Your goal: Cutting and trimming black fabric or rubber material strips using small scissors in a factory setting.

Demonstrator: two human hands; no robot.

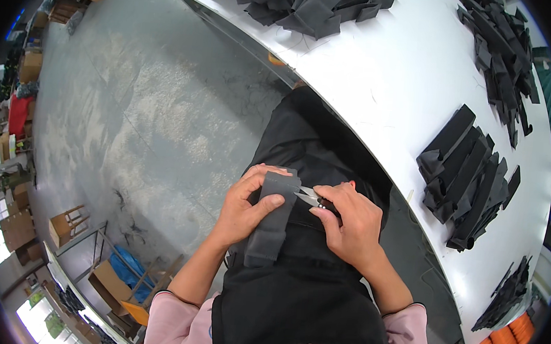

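Above my lap, my left hand [246,205] pinches a folded strip of dark grey fabric [276,204], thumb on top and fingers behind it. The strip hangs down toward my black apron [298,301]. My right hand [355,222] is closed around small thread snips [309,196] with pointed metal blades and a dark handle. The blades are parted, and their tips meet the right edge of the strip near its upper end. Whether a loose thread lies between the blades is too small to tell.
To my right curves a white table [384,84]. It bears a heap of black fabric strips [300,7] at the far side, a stack of strips [470,179] nearer, and more along its right. Orange rolls [506,341] are at lower right; cardboard boxes [111,288] stand lower left.
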